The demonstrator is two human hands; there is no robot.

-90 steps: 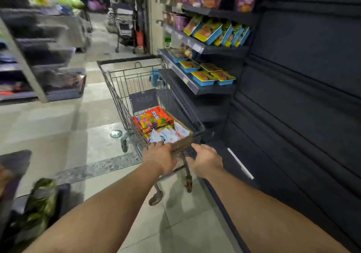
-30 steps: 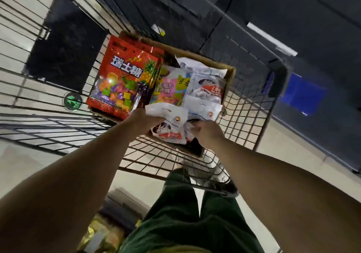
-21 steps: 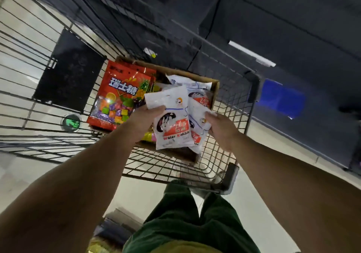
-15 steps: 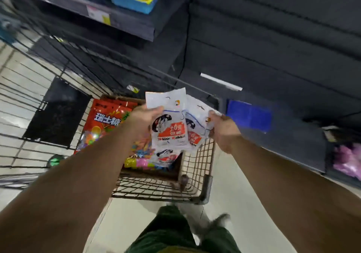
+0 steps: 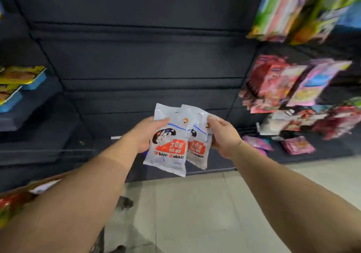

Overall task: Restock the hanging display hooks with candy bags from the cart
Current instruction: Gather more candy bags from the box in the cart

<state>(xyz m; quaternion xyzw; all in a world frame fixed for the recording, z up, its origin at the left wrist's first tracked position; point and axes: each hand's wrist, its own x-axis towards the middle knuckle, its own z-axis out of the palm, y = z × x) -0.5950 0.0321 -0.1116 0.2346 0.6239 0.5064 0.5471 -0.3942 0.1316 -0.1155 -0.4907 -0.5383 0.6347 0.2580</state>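
Observation:
Two white candy bags with a red label and a rabbit picture are held up before a dark slatted wall panel (image 5: 136, 61). My left hand (image 5: 145, 133) grips the front candy bag (image 5: 168, 149) at its upper left. My right hand (image 5: 224, 135) holds the second candy bag (image 5: 198, 147), which overlaps behind the first. At the lower left, a corner of the cart's cardboard box (image 5: 25, 186) with red candy bags (image 5: 7, 205) shows behind my left forearm.
Hanging bags of pink, red and green sweets (image 5: 283, 84) fill hooks on the right, blurred. A shelf with blue and yellow trays (image 5: 17, 84) juts out at the left. Loose pink bags (image 5: 297, 145) lie on the low base shelf. Pale floor tiles (image 5: 195, 213) lie below.
Both hands lifted the two white bags out of the cart's box and raised them. My view swung from the cart up and right to the dark panel and hanging display.

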